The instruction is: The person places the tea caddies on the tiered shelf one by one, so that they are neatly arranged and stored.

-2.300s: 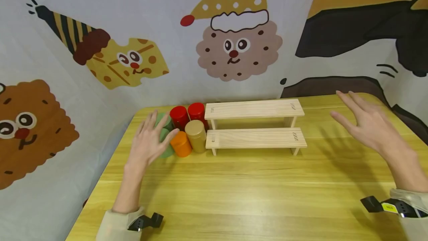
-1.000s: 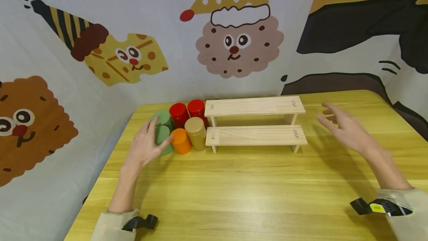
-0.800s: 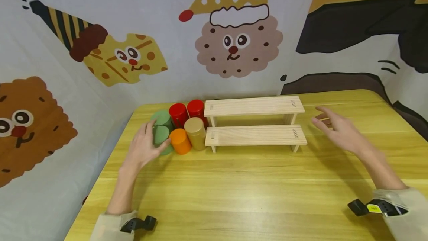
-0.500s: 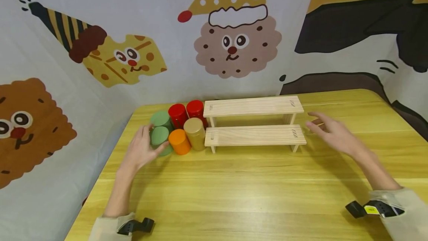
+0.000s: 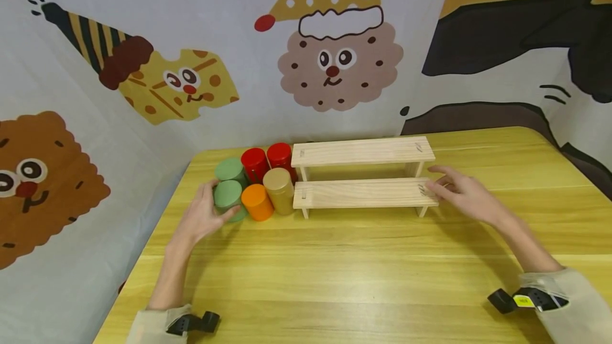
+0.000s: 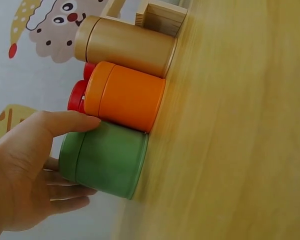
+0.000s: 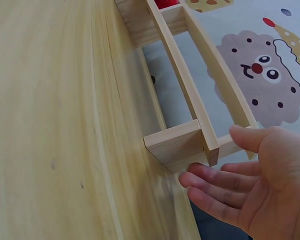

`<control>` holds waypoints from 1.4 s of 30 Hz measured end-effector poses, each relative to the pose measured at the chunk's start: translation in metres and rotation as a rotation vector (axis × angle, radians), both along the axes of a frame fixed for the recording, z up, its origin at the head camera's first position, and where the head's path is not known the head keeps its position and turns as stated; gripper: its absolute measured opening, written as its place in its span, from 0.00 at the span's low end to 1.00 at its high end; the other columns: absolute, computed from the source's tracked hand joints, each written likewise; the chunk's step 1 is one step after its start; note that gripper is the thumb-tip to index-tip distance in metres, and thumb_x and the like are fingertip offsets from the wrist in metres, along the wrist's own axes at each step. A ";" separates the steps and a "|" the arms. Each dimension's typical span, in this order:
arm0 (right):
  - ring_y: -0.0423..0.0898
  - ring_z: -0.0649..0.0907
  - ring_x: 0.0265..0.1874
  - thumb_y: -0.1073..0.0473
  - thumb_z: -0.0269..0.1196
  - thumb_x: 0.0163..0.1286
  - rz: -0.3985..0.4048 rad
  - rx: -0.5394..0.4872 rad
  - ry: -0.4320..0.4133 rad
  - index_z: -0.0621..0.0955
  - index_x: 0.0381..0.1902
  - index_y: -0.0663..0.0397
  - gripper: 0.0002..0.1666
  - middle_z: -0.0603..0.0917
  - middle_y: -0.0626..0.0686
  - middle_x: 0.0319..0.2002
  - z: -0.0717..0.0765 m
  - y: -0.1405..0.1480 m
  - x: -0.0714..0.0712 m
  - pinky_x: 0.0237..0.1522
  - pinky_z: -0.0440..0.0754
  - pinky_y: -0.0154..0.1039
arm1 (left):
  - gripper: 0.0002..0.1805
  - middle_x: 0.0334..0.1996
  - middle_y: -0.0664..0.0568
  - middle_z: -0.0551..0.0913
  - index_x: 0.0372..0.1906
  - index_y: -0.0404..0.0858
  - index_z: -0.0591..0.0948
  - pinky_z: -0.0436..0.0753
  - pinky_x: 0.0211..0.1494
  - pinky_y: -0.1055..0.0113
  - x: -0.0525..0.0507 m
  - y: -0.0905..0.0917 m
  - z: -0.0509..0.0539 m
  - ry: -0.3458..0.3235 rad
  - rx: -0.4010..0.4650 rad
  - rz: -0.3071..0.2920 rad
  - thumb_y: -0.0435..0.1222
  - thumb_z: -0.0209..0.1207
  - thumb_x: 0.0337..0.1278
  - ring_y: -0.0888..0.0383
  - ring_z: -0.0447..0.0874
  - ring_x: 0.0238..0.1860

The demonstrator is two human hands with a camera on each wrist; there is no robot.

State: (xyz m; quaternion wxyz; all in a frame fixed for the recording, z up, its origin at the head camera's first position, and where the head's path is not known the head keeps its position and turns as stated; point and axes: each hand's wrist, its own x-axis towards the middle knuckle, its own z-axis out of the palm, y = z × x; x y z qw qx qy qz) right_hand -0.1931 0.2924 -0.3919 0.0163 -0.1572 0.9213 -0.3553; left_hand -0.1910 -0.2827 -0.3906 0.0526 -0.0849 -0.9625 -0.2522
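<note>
My left hand (image 5: 198, 216) is around the front green canister (image 5: 228, 194). In the left wrist view, the thumb of my left hand (image 6: 27, 165) lies along the upper side of the green canister (image 6: 107, 157), and its fingers reach behind it, partly hidden. My right hand (image 5: 470, 195) is at the right end of the lower wooden shelf (image 5: 363, 194). The right wrist view shows my right hand (image 7: 270, 180) with bent, spread fingers near the end of the shelf (image 7: 185, 82); contact cannot be told.
Beside the front green canister stand an orange canister (image 5: 257, 202) and a gold one (image 5: 279, 191). Behind are another green canister (image 5: 230, 169) and two red ones (image 5: 255, 164). The upper shelf (image 5: 358, 152) is near a printed cloth (image 5: 258, 94) at the table's (image 5: 334, 275) back.
My right hand has moved left to the lower shelf's end. My left hand has come down and left to the front green canister. The shelves and canisters stand where they were.
</note>
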 end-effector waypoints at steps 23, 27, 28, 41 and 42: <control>0.48 0.86 0.35 0.49 0.58 0.78 0.019 -0.027 -0.023 0.70 0.69 0.63 0.31 0.85 0.59 0.45 -0.003 -0.003 0.002 0.33 0.83 0.43 | 0.54 0.66 0.27 0.65 0.74 0.25 0.54 0.73 0.60 0.39 -0.004 -0.001 -0.006 -0.048 0.143 0.008 0.51 0.71 0.57 0.35 0.70 0.60; 0.48 0.86 0.35 0.49 0.58 0.78 0.023 -0.027 -0.035 0.68 0.70 0.64 0.32 0.85 0.59 0.46 -0.003 -0.003 0.002 0.31 0.82 0.42 | 0.54 0.67 0.28 0.65 0.74 0.26 0.55 0.74 0.60 0.39 -0.003 -0.002 -0.005 -0.037 0.139 0.021 0.51 0.71 0.56 0.35 0.70 0.60; 0.48 0.85 0.35 0.49 0.58 0.78 0.022 -0.028 -0.037 0.68 0.70 0.64 0.32 0.85 0.59 0.46 -0.003 -0.003 0.002 0.31 0.82 0.42 | 0.54 0.66 0.28 0.65 0.74 0.26 0.55 0.73 0.60 0.39 -0.003 -0.002 -0.004 -0.032 0.138 0.024 0.51 0.71 0.56 0.35 0.70 0.60; 0.49 0.86 0.32 0.50 0.59 0.78 0.012 -0.054 -0.064 0.67 0.70 0.66 0.33 0.85 0.61 0.44 -0.002 -0.003 0.003 0.31 0.83 0.41 | 0.51 0.63 0.27 0.68 0.71 0.25 0.59 0.74 0.58 0.37 -0.003 -0.007 0.007 0.071 0.143 0.034 0.50 0.72 0.55 0.34 0.72 0.57; 0.49 0.87 0.32 0.50 0.59 0.78 0.012 -0.057 -0.065 0.67 0.70 0.66 0.33 0.84 0.61 0.44 -0.002 -0.003 0.002 0.31 0.83 0.42 | 0.50 0.63 0.27 0.68 0.71 0.25 0.60 0.74 0.57 0.38 -0.003 -0.006 0.008 0.080 0.145 0.034 0.50 0.72 0.55 0.34 0.72 0.56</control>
